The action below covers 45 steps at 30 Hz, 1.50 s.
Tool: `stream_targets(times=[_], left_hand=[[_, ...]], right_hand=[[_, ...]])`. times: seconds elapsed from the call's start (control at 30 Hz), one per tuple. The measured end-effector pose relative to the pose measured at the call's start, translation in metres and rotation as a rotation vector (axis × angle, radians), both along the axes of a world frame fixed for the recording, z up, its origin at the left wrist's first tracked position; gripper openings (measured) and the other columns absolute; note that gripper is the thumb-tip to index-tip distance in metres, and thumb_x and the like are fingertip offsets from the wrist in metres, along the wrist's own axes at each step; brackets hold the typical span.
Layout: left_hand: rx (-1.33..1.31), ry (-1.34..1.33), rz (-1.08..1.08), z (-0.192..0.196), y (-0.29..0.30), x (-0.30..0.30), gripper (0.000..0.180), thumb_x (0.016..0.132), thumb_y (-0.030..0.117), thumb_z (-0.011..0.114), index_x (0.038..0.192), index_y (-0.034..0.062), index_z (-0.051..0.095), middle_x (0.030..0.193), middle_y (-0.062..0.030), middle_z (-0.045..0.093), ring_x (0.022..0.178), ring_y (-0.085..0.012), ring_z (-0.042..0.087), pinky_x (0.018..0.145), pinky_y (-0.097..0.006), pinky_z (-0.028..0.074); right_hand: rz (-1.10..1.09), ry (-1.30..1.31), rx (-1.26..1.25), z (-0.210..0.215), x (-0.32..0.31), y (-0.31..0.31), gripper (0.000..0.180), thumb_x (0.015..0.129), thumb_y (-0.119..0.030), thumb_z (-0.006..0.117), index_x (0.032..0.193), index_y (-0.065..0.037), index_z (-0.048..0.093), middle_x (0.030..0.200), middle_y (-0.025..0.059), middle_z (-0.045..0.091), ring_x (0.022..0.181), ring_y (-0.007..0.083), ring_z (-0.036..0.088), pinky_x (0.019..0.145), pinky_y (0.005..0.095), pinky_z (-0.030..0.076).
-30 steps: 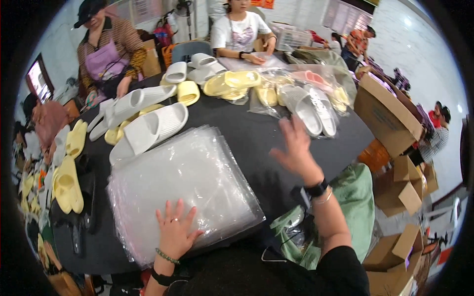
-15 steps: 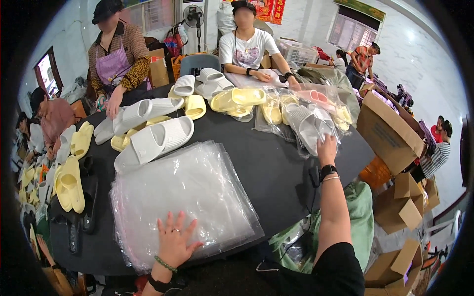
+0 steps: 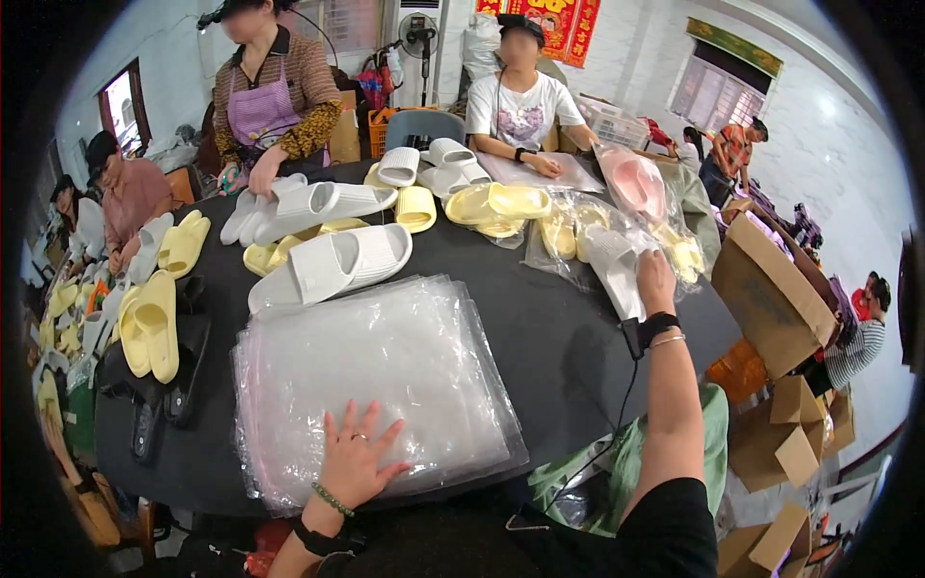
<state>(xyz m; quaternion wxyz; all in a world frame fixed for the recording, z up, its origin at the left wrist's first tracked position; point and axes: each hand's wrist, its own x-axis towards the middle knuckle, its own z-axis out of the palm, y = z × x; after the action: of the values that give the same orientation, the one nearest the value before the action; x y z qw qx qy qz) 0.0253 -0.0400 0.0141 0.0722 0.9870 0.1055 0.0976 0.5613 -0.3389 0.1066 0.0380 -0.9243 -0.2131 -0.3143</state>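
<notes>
Our left grip (image 3: 355, 468) lies fingers apart on the clear bags (image 3: 376, 352), lower centre; our right grip (image 3: 657, 286) touches the bagged grey slippers (image 3: 614, 260), right of centre, whether clamped we cannot tell.

A standing fan (image 3: 418, 37) rises against the back wall, with red posters (image 3: 574, 35) hanging to its right. Below it are a blue-grey chair (image 3: 425, 126) and, just left, an orange crate (image 3: 380, 130); a white plastic crate (image 3: 613, 124) sits farther right. Under a green valance (image 3: 737, 48) is a barred window (image 3: 718, 93), and a person in an orange patterned top (image 3: 734, 154) leans forward nearby. A large cardboard box (image 3: 768, 281) stands at right, a smaller open carton (image 3: 785, 438) below it, near a green sack (image 3: 709, 438).
</notes>
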Motion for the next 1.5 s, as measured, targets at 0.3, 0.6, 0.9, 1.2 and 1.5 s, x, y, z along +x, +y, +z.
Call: stream_targets(times=[0.3,0.6,0.9,1.2,1.5], left_hand=[[0.023,-0.033,0.0,0.001,-0.001,-0.005,0.067,0.087,0.067,0.054,0.143,0.0296,0.05,0.156,-0.0151,0.033,0.142,-0.0473,0.026,0.112,-0.071,0.012],[0.0,-0.012,0.023,-0.003,0.0,-0.005,0.069,0.088,0.067,0.054,0.146,0.03,0.047,0.158,-0.0148,0.03,0.148,-0.0452,0.015,0.114,-0.069,0.006],[-0.187,0.083,-0.045,-0.042,0.006,0.002,0.06,0.092,0.062,0.052,0.126,0.0144,0.063,0.121,-0.0054,0.067,0.12,-0.0284,0.056,0.101,-0.06,0.035],[-0.593,0.002,-0.065,-0.038,0.001,-0.007,0.074,0.096,0.059,0.05,0.147,0.0077,0.039,0.15,-0.0185,0.041,0.141,-0.0327,0.036,0.118,-0.044,0.026],[-0.884,0.076,-0.213,-0.065,0.006,-0.003,0.071,0.097,0.057,0.048,0.146,0.0062,0.042,0.15,-0.0195,0.043,0.138,-0.0349,0.04,0.115,-0.041,0.029]], right_hand=[[0.374,0.426,0.481,0.146,-0.065,0.046,0.013,0.09,-0.01,0.059,0.098,0.0,0.061,0.065,0.0132,0.061,0.05,0.0259,0.061,0.049,0.0375,0.048],[0.838,1.159,0.763,0.214,-0.229,0.133,0.031,0.094,-0.007,0.051,0.125,0.0,0.052,0.077,0.0063,0.065,0.061,0.011,0.065,0.054,0.0223,0.054],[1.102,1.554,0.674,0.178,-0.314,0.19,0.039,0.095,-0.002,0.049,0.133,-0.002,0.039,0.09,0.0128,0.064,0.082,0.0265,0.072,0.069,0.0336,0.062],[1.378,1.576,0.26,0.082,-0.323,0.226,0.066,0.088,-0.001,0.068,0.144,-0.011,0.035,0.149,0.0168,0.036,0.131,0.0293,0.05,0.101,0.0354,0.048],[1.106,0.66,-0.425,-0.006,-0.32,0.154,0.095,0.078,-0.05,0.077,0.15,-0.008,0.031,0.159,0.0258,0.015,0.145,0.0533,0.011,0.114,0.0618,0.023]])
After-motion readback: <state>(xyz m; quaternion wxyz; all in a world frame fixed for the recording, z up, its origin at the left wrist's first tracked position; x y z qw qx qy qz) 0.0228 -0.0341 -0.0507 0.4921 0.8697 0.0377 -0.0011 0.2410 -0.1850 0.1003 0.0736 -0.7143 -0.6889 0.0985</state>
